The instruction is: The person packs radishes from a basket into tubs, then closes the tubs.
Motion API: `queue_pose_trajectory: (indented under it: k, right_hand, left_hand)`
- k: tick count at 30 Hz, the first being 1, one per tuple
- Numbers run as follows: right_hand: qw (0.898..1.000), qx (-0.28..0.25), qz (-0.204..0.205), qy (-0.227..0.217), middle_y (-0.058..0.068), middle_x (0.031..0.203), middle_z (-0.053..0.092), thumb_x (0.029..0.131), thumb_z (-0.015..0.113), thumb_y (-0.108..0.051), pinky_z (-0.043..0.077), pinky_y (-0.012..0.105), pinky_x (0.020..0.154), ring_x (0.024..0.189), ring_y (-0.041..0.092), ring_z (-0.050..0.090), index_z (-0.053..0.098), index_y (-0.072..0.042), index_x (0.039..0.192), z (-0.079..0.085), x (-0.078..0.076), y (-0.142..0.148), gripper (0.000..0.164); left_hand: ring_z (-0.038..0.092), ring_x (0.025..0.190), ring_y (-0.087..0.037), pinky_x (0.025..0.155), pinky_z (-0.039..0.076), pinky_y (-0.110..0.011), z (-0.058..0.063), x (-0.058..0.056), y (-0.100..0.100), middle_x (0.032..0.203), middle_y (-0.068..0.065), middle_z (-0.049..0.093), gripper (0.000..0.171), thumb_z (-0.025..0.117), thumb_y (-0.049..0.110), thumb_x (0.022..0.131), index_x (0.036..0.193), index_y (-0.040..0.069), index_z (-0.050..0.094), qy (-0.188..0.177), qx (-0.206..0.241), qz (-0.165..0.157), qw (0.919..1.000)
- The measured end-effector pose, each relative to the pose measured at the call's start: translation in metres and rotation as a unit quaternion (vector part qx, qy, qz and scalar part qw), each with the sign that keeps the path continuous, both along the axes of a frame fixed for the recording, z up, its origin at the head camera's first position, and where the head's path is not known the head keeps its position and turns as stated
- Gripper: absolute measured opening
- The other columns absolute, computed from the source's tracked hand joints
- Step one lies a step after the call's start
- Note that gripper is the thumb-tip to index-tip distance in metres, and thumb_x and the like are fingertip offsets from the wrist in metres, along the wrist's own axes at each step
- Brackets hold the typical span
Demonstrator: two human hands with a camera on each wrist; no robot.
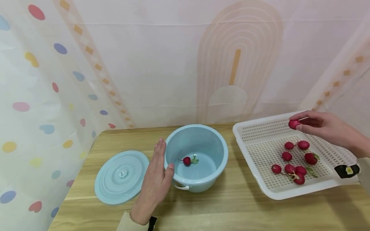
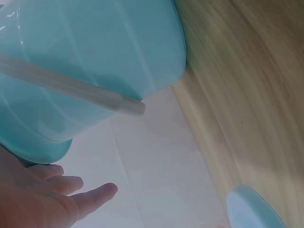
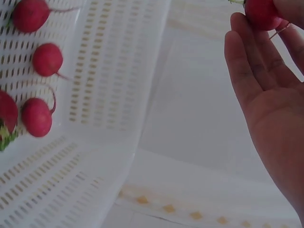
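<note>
Between thumb and fingers, my right hand [image 1: 326,126] pinches a red radish [image 1: 294,124] above the far right part of a white plastic basket [image 1: 261,189]. In the right wrist view the held radish [image 3: 262,13] shows its thin root between the fingers. Several more radishes [image 1: 286,156] lie on the basket's slotted floor. My left hand [image 1: 157,178], fingers straight, lies along the left rim of a light blue bucket [image 1: 199,178]. One radish [image 1: 187,161] with a bit of green leaf sits on the bucket's bottom.
A round blue lid [image 1: 121,175] lies on the wooden table [image 1: 225,211], left of my left hand. The bucket's pale handle [image 2: 71,85] hangs down its side. Behind the table stands a patterned curtain [image 1: 162,64].
</note>
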State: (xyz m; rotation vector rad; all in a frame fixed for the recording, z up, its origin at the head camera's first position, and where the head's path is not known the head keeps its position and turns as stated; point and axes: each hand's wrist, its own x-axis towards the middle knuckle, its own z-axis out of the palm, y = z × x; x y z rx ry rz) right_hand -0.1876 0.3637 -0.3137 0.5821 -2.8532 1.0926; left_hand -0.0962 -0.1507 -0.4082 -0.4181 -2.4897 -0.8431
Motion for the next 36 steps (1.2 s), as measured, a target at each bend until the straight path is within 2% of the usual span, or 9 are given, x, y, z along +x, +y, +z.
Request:
queue_pose_trajectory:
  k: [4, 11, 15, 22, 27, 32, 35, 36]
  right_hand:
    - [1.000, -0.013, -0.018, 0.008, -0.021, 0.107, 0.071, 0.100, 0.066, -0.005, 0.047, 0.005, 0.079, 0.097, -0.010, 0.064, 0.068, -0.002, 0.128, 0.003, 0.008, -0.005, 0.028]
    - [0.997, -0.059, -0.038, 0.029, -0.015, 0.108, 0.072, 0.100, 0.066, -0.003, 0.049, 0.006, 0.080, 0.095, 0.001, 0.067, 0.067, -0.003, 0.129, 0.006, 0.022, -0.018, 0.029]
    - [0.995, -0.077, -0.049, 0.041, -0.016, 0.109, 0.072, 0.099, 0.066, -0.001, 0.049, 0.006, 0.079, 0.093, -0.001, 0.067, 0.067, -0.003, 0.129, 0.009, 0.030, -0.028, 0.030]
    - [0.990, -0.122, -0.041, 0.065, -0.011, 0.114, 0.072, 0.099, 0.066, 0.000, 0.051, 0.008, 0.082, 0.094, 0.003, 0.070, 0.067, -0.002, 0.128, 0.013, 0.041, -0.045, 0.030]
    - [0.987, -0.137, -0.051, 0.061, -0.008, 0.118, 0.071, 0.100, 0.066, -0.003, 0.053, 0.009, 0.082, 0.094, 0.006, 0.071, 0.067, -0.004, 0.131, 0.017, 0.050, -0.055, 0.031]
    - [0.984, -0.160, -0.052, 0.053, 0.000, 0.122, 0.071, 0.100, 0.066, -0.003, 0.053, 0.011, 0.081, 0.097, 0.007, 0.071, 0.065, -0.004, 0.133, 0.022, 0.061, -0.066, 0.034]
    - [0.980, -0.186, -0.040, 0.063, 0.003, 0.121, 0.072, 0.098, 0.066, 0.001, 0.053, 0.013, 0.080, 0.099, 0.009, 0.072, 0.065, -0.001, 0.132, 0.024, 0.066, -0.075, 0.034]
    - [0.975, -0.210, -0.030, 0.064, 0.006, 0.120, 0.073, 0.098, 0.065, 0.004, 0.054, 0.014, 0.080, 0.100, 0.011, 0.072, 0.065, 0.002, 0.132, 0.024, 0.067, -0.077, 0.034]
  left_hand:
    - [0.024, 0.155, -0.035, 0.119, 0.030, -0.060, 0.000, 0.000, -0.001, 0.171, -0.011, 0.023, 0.068, 0.053, 0.016, 0.100, 0.161, -0.003, 0.028, 0.001, 0.000, 0.001, 1.0000]
    - [0.023, 0.156, -0.033, 0.120, 0.030, -0.060, -0.001, 0.000, -0.001, 0.171, -0.010, 0.022, 0.067, 0.050, 0.023, 0.103, 0.162, -0.001, 0.027, -0.004, 0.000, -0.002, 1.0000]
    - [0.024, 0.155, -0.036, 0.120, 0.029, -0.059, 0.000, 0.000, -0.001, 0.171, -0.009, 0.022, 0.067, 0.048, 0.024, 0.104, 0.162, 0.000, 0.026, -0.008, 0.001, -0.001, 1.0000]
    - [0.024, 0.156, -0.034, 0.123, 0.027, -0.053, -0.001, 0.000, -0.002, 0.171, -0.011, 0.023, 0.067, 0.051, 0.020, 0.103, 0.162, -0.001, 0.026, 0.000, 0.005, 0.000, 1.0000]
    - [0.023, 0.156, -0.033, 0.124, 0.026, -0.051, -0.001, 0.000, -0.002, 0.171, -0.009, 0.022, 0.067, 0.050, 0.022, 0.104, 0.162, 0.000, 0.026, -0.003, 0.006, 0.000, 1.0000]
    - [0.023, 0.156, -0.033, 0.123, 0.026, -0.051, -0.001, 0.000, -0.002, 0.171, -0.009, 0.022, 0.067, 0.051, 0.020, 0.103, 0.162, 0.000, 0.026, -0.007, 0.006, 0.002, 1.0000]
    - [0.024, 0.155, -0.034, 0.124, 0.026, -0.051, -0.001, 0.000, -0.002, 0.171, -0.010, 0.023, 0.068, 0.052, 0.017, 0.102, 0.162, 0.000, 0.026, -0.003, 0.005, 0.003, 1.0000]
    - [0.025, 0.155, -0.035, 0.124, 0.026, -0.050, -0.001, 0.000, -0.002, 0.171, -0.010, 0.023, 0.068, 0.053, 0.016, 0.101, 0.162, 0.000, 0.026, -0.002, 0.005, 0.002, 1.0000]
